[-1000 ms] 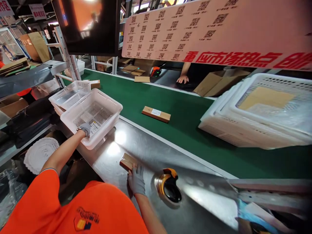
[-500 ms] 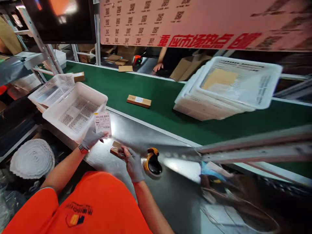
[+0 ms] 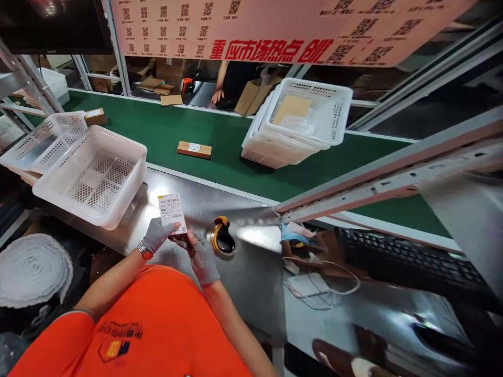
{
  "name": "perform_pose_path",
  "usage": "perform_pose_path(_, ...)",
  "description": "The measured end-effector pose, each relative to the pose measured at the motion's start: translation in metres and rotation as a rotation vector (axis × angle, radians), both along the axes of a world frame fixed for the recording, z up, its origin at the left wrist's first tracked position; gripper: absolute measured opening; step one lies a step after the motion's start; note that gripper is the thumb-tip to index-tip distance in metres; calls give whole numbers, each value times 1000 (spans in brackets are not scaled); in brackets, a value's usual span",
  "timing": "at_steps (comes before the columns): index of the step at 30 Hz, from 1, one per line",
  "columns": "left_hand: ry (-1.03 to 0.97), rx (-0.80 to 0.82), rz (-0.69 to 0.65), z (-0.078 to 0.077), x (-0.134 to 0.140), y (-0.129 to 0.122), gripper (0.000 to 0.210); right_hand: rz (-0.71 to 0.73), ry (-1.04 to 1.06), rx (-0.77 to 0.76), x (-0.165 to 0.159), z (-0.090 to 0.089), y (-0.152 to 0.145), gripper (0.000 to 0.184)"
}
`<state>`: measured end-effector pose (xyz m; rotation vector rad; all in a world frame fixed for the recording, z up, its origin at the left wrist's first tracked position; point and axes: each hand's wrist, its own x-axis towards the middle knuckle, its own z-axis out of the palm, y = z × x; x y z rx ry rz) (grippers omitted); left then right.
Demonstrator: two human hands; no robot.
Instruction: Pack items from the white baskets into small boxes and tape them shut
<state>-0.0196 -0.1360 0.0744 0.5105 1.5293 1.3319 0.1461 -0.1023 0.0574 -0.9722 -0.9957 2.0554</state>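
Note:
A white printed shipping label [image 3: 172, 212] stands up from my left hand [image 3: 157, 234], whose gloved fingers pinch its lower edge. Close beside it, my right hand [image 3: 203, 259], also in a grey glove with bare fingertips, is closed on a small brown package [image 3: 181, 240]. Most of that package is hidden behind the label and fingers. Both hands are together over the metal worktop [image 3: 251, 283]. Just right of my right hand, a yellow-and-black scanner-like device [image 3: 222, 238] rests on the worktop.
A white perforated basket [image 3: 92, 178] stands on the left. Behind runs a green conveyor [image 3: 228, 139] with a narrow carton [image 3: 194, 149] and stacked white baskets [image 3: 306, 115]. A co-worker's hand [image 3: 217, 95] rests beyond it. A metal beam [image 3: 353, 183] and keyboard [image 3: 412, 256] are at right.
My right hand has brought the brown package left, up against the label in my left hand. The camera view has swung to the right, showing more of the keyboard.

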Motion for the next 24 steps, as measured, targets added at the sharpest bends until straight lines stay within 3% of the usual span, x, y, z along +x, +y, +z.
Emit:
perform_pose_path(8,-46,9,-49,-2,5,2,46,-85,-63,21,8,-4,-3,60)
perform_pose_path(15,4,-30,-220,-14,5,2,49,-181,-105,78,10,-19,-2,58)
perform_pose_path(19,302,-111,-255,-14,9,5,47,-261,-134,28,12,-26,0,57)
perform_pose_path(22,630,6,-245,-10,12,6,40,-290,-128,36,14,-24,0,54)
perform_pose_path(24,670,121,-385,-9,13,6,26,-294,-133,86,17,-22,0,49)
